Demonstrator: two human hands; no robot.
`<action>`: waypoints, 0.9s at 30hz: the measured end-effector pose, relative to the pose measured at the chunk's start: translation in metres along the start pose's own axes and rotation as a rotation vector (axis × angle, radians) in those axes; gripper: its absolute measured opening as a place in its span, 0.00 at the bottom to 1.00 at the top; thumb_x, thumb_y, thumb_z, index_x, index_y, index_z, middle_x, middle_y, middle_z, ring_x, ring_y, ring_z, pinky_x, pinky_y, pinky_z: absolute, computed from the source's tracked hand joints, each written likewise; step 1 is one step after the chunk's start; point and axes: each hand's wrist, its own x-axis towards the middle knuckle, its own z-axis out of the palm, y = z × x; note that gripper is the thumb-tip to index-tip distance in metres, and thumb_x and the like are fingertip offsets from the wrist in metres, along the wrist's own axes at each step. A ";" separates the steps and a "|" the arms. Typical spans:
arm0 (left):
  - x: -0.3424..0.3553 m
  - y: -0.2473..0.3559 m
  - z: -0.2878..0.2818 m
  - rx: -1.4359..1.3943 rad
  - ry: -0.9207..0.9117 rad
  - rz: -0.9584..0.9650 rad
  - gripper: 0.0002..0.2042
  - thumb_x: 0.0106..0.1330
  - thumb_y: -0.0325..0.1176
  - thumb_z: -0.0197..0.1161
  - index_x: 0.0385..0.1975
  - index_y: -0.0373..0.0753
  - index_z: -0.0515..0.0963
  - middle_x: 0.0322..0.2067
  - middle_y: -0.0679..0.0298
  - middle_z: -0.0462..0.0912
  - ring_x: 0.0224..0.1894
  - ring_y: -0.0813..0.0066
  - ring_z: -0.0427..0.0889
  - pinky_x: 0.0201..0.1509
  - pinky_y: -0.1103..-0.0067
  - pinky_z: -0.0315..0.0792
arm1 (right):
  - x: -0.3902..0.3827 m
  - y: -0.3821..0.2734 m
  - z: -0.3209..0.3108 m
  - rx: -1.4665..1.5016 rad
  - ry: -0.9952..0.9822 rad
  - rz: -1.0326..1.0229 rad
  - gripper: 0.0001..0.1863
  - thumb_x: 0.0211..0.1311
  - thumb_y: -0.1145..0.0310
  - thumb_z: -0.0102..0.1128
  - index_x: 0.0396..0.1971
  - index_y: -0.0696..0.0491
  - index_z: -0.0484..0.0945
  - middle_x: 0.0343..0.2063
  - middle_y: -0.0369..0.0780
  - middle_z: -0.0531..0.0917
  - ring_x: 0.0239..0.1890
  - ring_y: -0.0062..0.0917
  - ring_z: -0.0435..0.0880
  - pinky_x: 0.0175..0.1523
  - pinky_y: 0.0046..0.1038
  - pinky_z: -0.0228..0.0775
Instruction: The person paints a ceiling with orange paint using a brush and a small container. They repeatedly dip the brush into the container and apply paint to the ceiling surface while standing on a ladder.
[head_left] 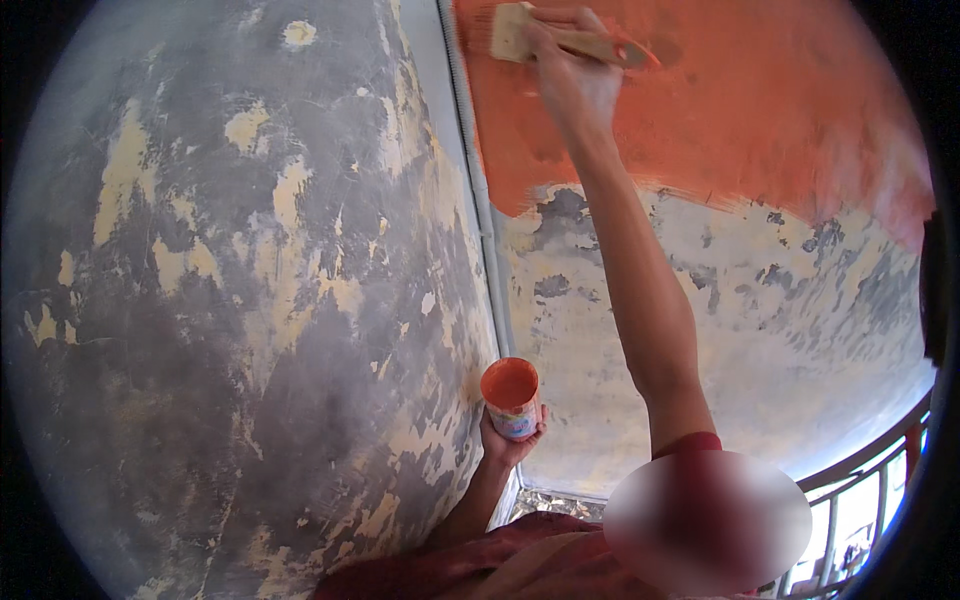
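My right hand is raised high and closed around a flat paintbrush. Pale and broad, the brush head points left, at the orange-painted part of the wall, close to the corner; whether the bristles touch it I cannot tell. Lower down, near the corner, my left hand grips a small paint can from below and around its side. Orange paint shows inside the can, and orange smears run down its outside. Below the orange, the same wall is bare, whitish and patchy.
On the left stands a grey wall with flaking cream patches. A thin pipe or cable runs down the corner between the walls. At the lower right is a barred railing; a dark object stands at the right edge.
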 end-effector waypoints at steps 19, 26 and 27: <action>0.000 0.010 -0.009 -0.069 -0.076 -0.004 0.30 0.60 0.56 0.59 0.59 0.48 0.68 0.53 0.62 0.74 0.55 0.49 0.71 0.49 0.60 0.73 | -0.073 0.012 -0.069 -0.287 0.094 -0.096 0.05 0.60 0.75 0.60 0.36 0.58 0.78 0.36 0.38 0.82 0.39 0.21 0.81 0.44 0.26 0.74; 0.001 0.007 -0.015 -0.040 0.053 0.038 0.32 0.61 0.59 0.52 0.59 0.43 0.68 0.51 0.56 0.74 0.51 0.51 0.72 0.45 0.63 0.74 | -0.121 0.006 -0.048 -0.233 -0.140 -0.014 0.06 0.60 0.78 0.58 0.37 0.56 0.79 0.37 0.37 0.82 0.41 0.23 0.78 0.51 0.25 0.69; 0.001 0.010 -0.014 -0.023 0.057 0.047 0.32 0.61 0.59 0.53 0.59 0.43 0.68 0.51 0.57 0.74 0.52 0.51 0.72 0.45 0.63 0.74 | -0.125 0.017 -0.038 -0.214 -0.229 0.010 0.06 0.60 0.78 0.58 0.37 0.55 0.79 0.38 0.36 0.81 0.41 0.23 0.77 0.52 0.25 0.68</action>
